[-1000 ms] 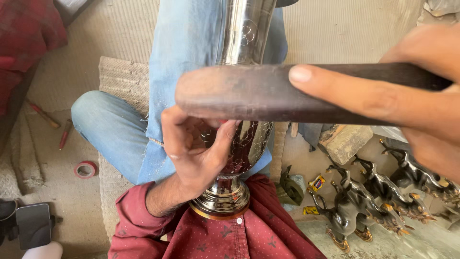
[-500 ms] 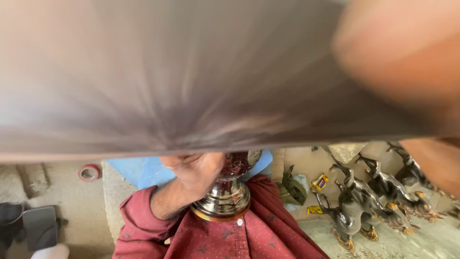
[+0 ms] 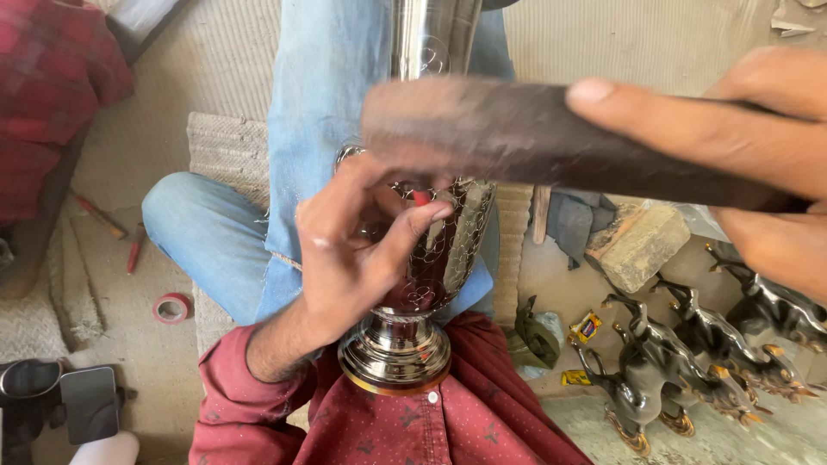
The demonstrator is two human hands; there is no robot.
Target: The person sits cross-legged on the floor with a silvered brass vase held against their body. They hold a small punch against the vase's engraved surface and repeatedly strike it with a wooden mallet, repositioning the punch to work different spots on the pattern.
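Silver goblet [image 3: 413, 284], engraved net pattern, gold-rimmed base. Dark brown mallet [image 3: 534, 142]. Blue jeans [image 3: 319, 103]. Maroon dotted shirt [image 3: 448, 422]. Red tape roll [image 3: 173, 307]. Black-gold animal figurines [image 3: 680, 362].

The metal vase [image 3: 413, 293] is gleaming, its polished foot mirror-bright and its body looking patterned with fine engraved lines. The dark bar [image 3: 551, 142] in the right hand [image 3: 758, 164] is looking matt and worn. The animal figurines [image 3: 689, 353] are shining glossy dark, the woven mat [image 3: 228, 151] looking coarse
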